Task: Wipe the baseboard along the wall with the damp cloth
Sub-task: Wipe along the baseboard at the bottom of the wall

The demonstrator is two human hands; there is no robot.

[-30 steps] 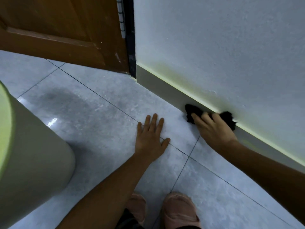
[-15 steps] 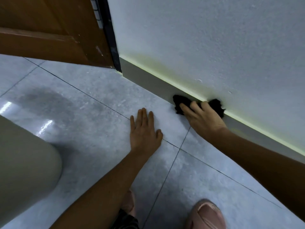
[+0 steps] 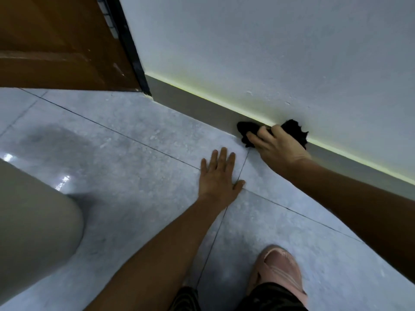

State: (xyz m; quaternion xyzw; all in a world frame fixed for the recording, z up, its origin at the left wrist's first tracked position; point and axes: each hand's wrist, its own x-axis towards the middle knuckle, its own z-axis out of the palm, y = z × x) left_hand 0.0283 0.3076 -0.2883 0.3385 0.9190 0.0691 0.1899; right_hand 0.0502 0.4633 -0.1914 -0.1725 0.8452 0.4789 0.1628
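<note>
A grey baseboard point(image 3: 190, 104) runs along the foot of the white wall point(image 3: 269, 52), from the door frame down to the right edge. My right hand point(image 3: 278, 149) presses a black cloth point(image 3: 247, 129) against the baseboard at floor level; cloth ends stick out on both sides of the fingers. My left hand point(image 3: 219, 176) lies flat on the grey floor tile point(image 3: 134, 153) with fingers spread, a little left of and nearer than the right hand, holding nothing.
A brown wooden door point(image 3: 62, 46) with a dark frame point(image 3: 132, 52) stands at the upper left. A large pale rounded object point(image 3: 33, 221) fills the lower left. My pink slipper point(image 3: 278, 268) is on the tile at the bottom.
The view has shifted right along the wall, with the door corner now farther from my hands. My right hand with the cloth has slid a little rightward on the baseboard; the left hand stays flat.
</note>
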